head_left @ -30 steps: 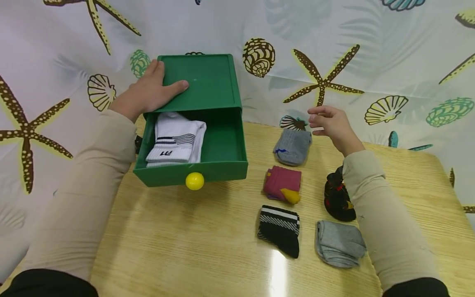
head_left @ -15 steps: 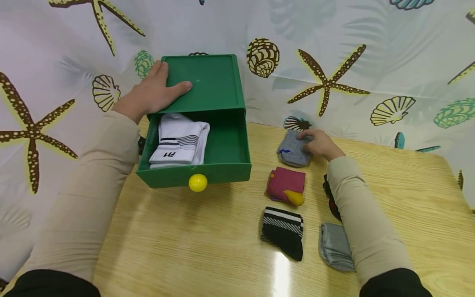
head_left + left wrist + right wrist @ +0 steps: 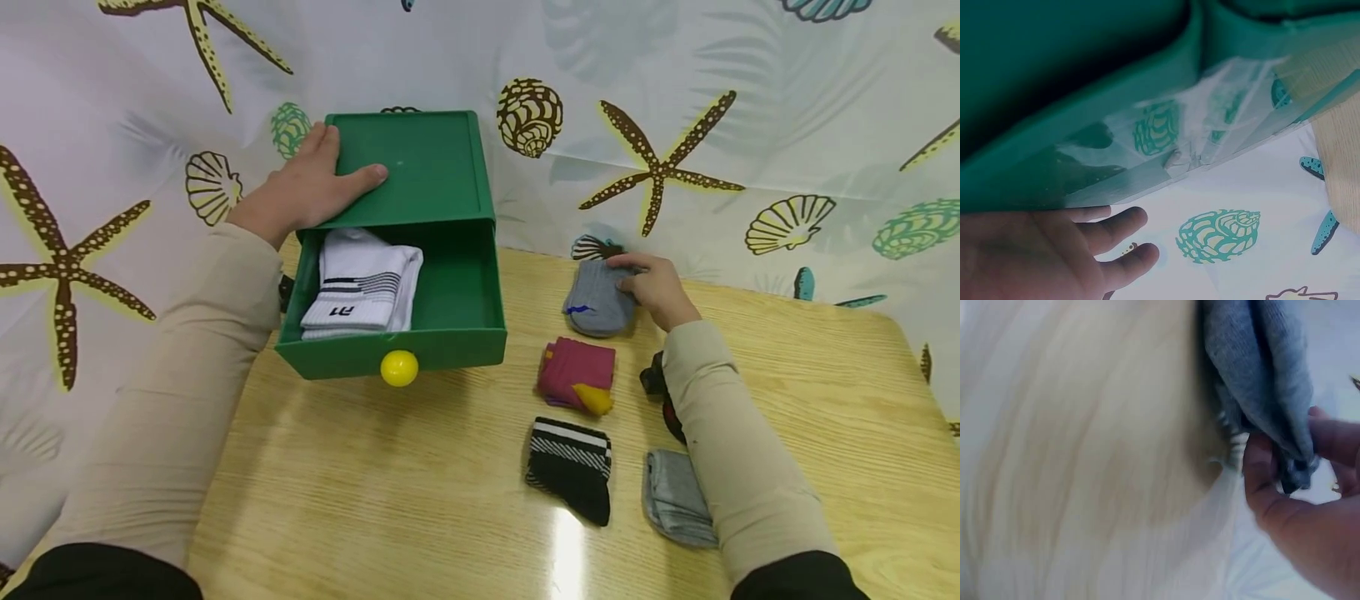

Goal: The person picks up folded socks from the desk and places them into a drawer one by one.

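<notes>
My left hand (image 3: 318, 183) rests on the left side of a green drawer box (image 3: 412, 167), thumb on its top. In the left wrist view its fingers (image 3: 1125, 231) reach out straight beside the box wall. A folded white sock pair (image 3: 352, 292) with dark stripes lies in the left part of the pulled-out drawer (image 3: 461, 292), which has a yellow knob (image 3: 399, 367). On the right, my right hand (image 3: 656, 287) pinches the edge of a folded blue-grey sock (image 3: 598, 300). The right wrist view shows the sock (image 3: 1260, 369) between thumb and fingers, lifted off the wooden table (image 3: 1085, 425).
Nearer me lie a folded maroon sock (image 3: 576, 373) with a yellow patch, a black-and-white sock (image 3: 570, 471) and a grey sock (image 3: 678, 500). My right sleeve (image 3: 738, 450) partly hides a dark sock (image 3: 672, 419). A shell-patterned cloth (image 3: 675, 67) hangs behind the table.
My right hand has come down from above onto the blue-grey sock and now pinches it. The left hand has stayed on the box.
</notes>
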A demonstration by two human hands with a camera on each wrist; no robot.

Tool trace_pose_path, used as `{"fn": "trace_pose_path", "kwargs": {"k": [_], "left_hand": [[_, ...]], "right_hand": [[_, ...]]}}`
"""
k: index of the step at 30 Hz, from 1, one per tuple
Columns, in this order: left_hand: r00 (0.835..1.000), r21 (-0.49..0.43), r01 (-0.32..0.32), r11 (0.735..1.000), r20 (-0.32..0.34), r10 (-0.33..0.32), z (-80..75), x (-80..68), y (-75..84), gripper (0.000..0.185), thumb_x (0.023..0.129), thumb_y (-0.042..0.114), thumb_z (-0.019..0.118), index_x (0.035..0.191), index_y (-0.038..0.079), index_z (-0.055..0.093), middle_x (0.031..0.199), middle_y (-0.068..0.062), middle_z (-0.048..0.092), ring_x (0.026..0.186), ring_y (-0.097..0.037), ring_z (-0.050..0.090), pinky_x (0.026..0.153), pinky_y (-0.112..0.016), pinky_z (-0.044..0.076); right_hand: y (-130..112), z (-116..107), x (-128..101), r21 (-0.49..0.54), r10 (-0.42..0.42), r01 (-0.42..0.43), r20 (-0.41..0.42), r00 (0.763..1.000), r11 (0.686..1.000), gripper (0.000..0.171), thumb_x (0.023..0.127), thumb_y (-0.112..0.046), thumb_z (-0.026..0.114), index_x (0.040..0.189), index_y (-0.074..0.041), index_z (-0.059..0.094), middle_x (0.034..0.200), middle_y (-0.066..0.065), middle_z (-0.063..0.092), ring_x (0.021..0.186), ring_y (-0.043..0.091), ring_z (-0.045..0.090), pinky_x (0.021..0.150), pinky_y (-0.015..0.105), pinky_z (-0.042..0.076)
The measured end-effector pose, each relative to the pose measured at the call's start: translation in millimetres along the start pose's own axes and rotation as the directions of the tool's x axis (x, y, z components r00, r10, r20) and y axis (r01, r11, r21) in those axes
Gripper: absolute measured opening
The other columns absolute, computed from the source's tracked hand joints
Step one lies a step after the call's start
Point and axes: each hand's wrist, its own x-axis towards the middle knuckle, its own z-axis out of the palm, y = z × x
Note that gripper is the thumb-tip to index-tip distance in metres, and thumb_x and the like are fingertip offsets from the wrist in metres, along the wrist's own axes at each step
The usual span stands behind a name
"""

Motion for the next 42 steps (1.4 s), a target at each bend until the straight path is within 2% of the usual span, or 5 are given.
{"fn": "trace_pose_path", "kwargs": {"k": [4, 17, 30, 37, 42], "left_hand": [[1.0, 0.001, 0.0, 1.0, -0.002, 0.0, -0.6, -0.1, 0.2, 0.098, 0.101, 0.066, 0.028, 0.155, 0.0, -0.02, 0.163, -0.02, -0.025, 0.15, -0.042, -0.013, 0.114, -0.069, 0.0], [1.0, -0.007, -0.004, 1.0, -0.003, 0.004, -0.1, 0.3, -0.3, 0.098, 0.101, 0.066, 0.028, 0.155, -0.001, -0.019, 0.162, -0.021, -0.025, 0.15, -0.042, -0.013, 0.114, -0.068, 0.001], [1.0, -0.015, -0.007, 1.0, 0.001, 0.007, -0.8, 0.9, -0.7, 0.098, 0.101, 0.066, 0.028, 0.155, -0.001, -0.02, 0.162, -0.022, -0.026, 0.15, -0.041, -0.015, 0.116, -0.064, 0.002], [1.0, -0.005, -0.002, 1.0, 0.002, 0.002, -0.7, 0.1, 0.1, 0.098, 0.101, 0.066, 0.027, 0.155, -0.001, -0.02, 0.162, -0.021, -0.026, 0.15, -0.041, -0.014, 0.117, -0.064, 0.003], [1.0, -0.01, -0.005, 1.0, 0.005, 0.005, -0.4, -0.1, 0.6, 0.097, 0.101, 0.065, 0.028, 0.154, -0.001, -0.02, 0.162, -0.022, -0.026, 0.149, -0.04, -0.016, 0.118, -0.062, 0.003]], "right_hand": [[-3.6, -0.2, -4.0, 0.195, 0.127, -0.127, 0.013, 0.992, 0.972, 0.037, 0.105, 0.002, 0.048, 0.141, 0.003, 0.057, 0.152, 0.015, 0.043, 0.115, 0.022, 0.051, 0.092, 0.036, 0.047], [-4.4, 0.0, -8.2, 0.18, 0.111, -0.118, 0.048, 0.993, 0.977, 0.046, 0.103, 0.007, 0.047, 0.148, 0.0, 0.05, 0.166, 0.012, 0.017, 0.141, 0.035, 0.036, 0.1, 0.041, 0.046], [-48.5, -6.2, -33.1, 0.184, -0.105, 0.11, -0.039, 0.994, 0.977, 0.057, 0.093, 0.011, 0.045, 0.147, -0.004, 0.053, 0.162, 0.012, 0.029, 0.129, 0.028, 0.038, 0.097, 0.037, 0.041], [-89.3, -3.9, -58.8, 0.485, -0.256, 0.254, -0.064, 0.965, 0.837, 0.052, 0.093, 0.013, 0.043, 0.138, -0.007, 0.062, 0.15, 0.01, 0.038, 0.114, 0.023, 0.04, 0.08, 0.028, 0.048], [-123.5, 12.4, -84.8, 0.632, -0.381, 0.235, 0.104, 0.919, 0.738, 0.047, 0.096, 0.013, 0.045, 0.125, -0.013, 0.071, 0.139, 0.012, 0.044, 0.106, 0.024, 0.047, 0.074, 0.025, 0.054]]}}
